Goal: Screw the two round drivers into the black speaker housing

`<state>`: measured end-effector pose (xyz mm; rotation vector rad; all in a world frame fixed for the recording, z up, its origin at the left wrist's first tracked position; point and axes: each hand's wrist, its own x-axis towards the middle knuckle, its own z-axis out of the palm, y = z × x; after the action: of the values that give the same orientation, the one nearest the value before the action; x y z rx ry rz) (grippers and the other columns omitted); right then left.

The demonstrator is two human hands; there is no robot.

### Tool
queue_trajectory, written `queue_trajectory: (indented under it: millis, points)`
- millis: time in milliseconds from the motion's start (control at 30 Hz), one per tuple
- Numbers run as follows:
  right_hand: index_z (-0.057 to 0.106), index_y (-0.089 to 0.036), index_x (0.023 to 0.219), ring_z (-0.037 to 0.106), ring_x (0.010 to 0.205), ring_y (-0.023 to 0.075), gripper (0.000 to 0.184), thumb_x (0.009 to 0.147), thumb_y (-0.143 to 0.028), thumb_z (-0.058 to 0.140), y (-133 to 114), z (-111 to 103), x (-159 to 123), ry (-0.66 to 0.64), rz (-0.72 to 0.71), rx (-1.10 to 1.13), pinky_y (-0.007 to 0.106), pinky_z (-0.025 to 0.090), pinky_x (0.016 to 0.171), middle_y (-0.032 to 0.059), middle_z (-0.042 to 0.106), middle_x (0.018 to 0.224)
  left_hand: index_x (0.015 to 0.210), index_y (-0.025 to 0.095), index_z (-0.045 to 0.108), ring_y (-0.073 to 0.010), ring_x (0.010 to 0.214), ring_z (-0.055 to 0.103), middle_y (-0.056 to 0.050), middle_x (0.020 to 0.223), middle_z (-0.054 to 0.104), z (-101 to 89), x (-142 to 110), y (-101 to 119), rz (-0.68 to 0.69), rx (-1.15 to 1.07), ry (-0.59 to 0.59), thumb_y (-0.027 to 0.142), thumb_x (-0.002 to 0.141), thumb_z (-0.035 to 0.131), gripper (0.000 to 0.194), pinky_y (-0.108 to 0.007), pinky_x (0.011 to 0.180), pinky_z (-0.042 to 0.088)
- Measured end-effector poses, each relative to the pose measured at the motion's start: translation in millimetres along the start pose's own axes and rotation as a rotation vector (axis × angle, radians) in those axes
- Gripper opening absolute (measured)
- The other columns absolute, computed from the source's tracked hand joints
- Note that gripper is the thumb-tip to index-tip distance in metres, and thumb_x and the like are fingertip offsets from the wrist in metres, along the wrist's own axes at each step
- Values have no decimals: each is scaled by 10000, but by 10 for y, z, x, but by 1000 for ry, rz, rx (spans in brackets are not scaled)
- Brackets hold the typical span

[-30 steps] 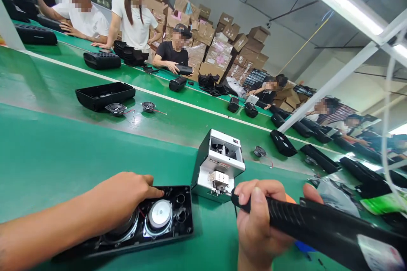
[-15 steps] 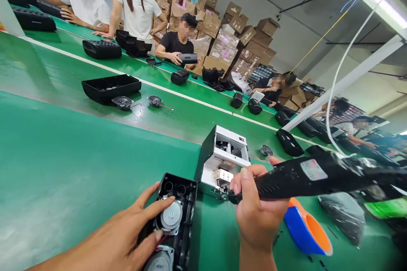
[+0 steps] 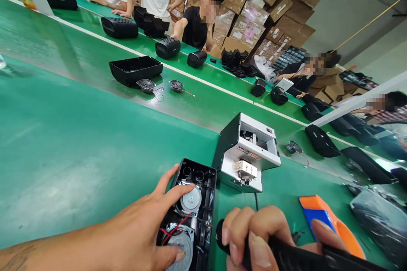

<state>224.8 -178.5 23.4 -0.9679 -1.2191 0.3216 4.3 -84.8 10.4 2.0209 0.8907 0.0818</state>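
Observation:
A black speaker housing [image 3: 206,197] lies open in front of me, with an upper round speaker [image 3: 191,200] and a lower speaker [image 3: 179,243] in it. Red wires run between the two. My left hand [image 3: 140,224] holds the housing, its index finger on the upper speaker, its thumb on the lower one and other fingers along the left side. In my right hand [image 3: 254,233] is a black electric screwdriver [image 3: 286,256], its bit pointing left at the housing's right edge. A white and black screw feeder [image 3: 248,156] stands just beyond.
A blue and orange curved holder [image 3: 333,224] and a clear plastic bag [image 3: 378,216] lie to the right. Across the line are an open black housing [image 3: 136,72], loose speakers [image 3: 176,86] and several seated people. Stacked cartons [image 3: 273,4] fill the back.
My right hand has brought the screwdriver down and left from the screw feeder to the housing. My left hand stays on the speakers. Across the line, a person has set down a black speaker.

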Motion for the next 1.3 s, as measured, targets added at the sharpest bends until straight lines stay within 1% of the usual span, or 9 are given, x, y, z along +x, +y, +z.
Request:
queue_trajectory:
  millis: [100, 167, 233, 433, 600, 700, 833, 1100, 1300]
  points:
    - [579, -312, 1237, 522, 438, 128, 101, 1206, -218, 600, 148, 37, -69, 15, -48, 31, 258, 524, 472, -109, 569, 730, 1828, 404, 493, -452, 1576, 690, -67, 2033, 9, -38, -17, 77, -63, -102, 4, 277, 872, 877, 1038, -522, 1283, 627]
    - [479, -386, 1519, 538, 457, 122, 405, 1202, -168, 608, 179, 67, -94, 83, -47, 51, 266, 548, 500, -119, 601, 808, 1817, 421, 508, -419, 1523, 739, -21, 2036, 2, -29, -29, 85, -74, -153, 24, 272, 848, 866, 1043, -502, 1270, 642]
    - [403, -418, 1627, 543, 474, 119, 534, 1208, -162, 613, 171, 126, -99, 121, -29, 57, 276, 560, 514, -123, 596, 834, 1810, 420, 515, -386, 1472, 775, 3, 2037, -18, -6, -37, 73, -68, -187, 40, 257, 836, 844, 1041, -486, 1250, 660]
    - [497, -381, 1569, 486, 458, 114, 503, 1158, -170, 695, 131, 304, -31, 247, -43, 59, 255, 501, 484, -139, 576, 784, 1801, 432, 519, -365, 1442, 787, 22, 2037, -36, 5, -36, 66, -74, -197, 22, 275, 824, 827, 1036, -486, 1236, 667]
    - [500, -395, 1598, 576, 529, 128, 534, 1164, -138, 677, 148, 227, -13, 194, 19, 87, 272, 576, 568, -122, 618, 793, 1801, 440, 512, -355, 1472, 769, 16, 2039, -48, 5, -32, 80, -80, -193, 14, 279, 820, 823, 1042, -472, 1268, 641]
    - [520, -385, 1590, 590, 540, 124, 529, 1156, -150, 712, 149, 212, 6, 226, 59, 96, 268, 592, 587, -117, 610, 787, 1797, 427, 517, -389, 1531, 727, 12, 2039, -52, 23, -29, 69, -75, -180, 25, 276, 816, 827, 1040, -502, 1306, 609]
    - [553, -362, 1526, 606, 563, 121, 502, 1129, -177, 799, 118, 271, 36, 308, 141, 68, 259, 605, 610, -110, 620, 786, 1778, 443, 536, -364, 1361, 825, 9, 2038, -70, 20, -22, 81, -78, -176, 26, 294, 824, 837, 1011, -478, 1156, 709]
    - [547, -329, 1402, 561, 546, 123, 465, 1058, -191, 829, 38, 420, 128, 425, 192, 24, 248, 578, 601, -130, 629, 737, 1770, 448, 541, -334, 1251, 861, -6, 2036, -95, -16, -5, 136, -85, -138, -3, 281, 840, 803, 980, -481, 1064, 728]
    - [553, -304, 1373, 597, 607, 153, 427, 1070, -207, 837, 132, 443, -2, 363, 149, -64, 309, 573, 619, -104, 644, 816, 1729, 477, 582, -372, 1437, 791, 28, 2037, -80, -5, -19, 114, -79, -157, 18, 259, 841, 827, 947, -500, 1219, 666]
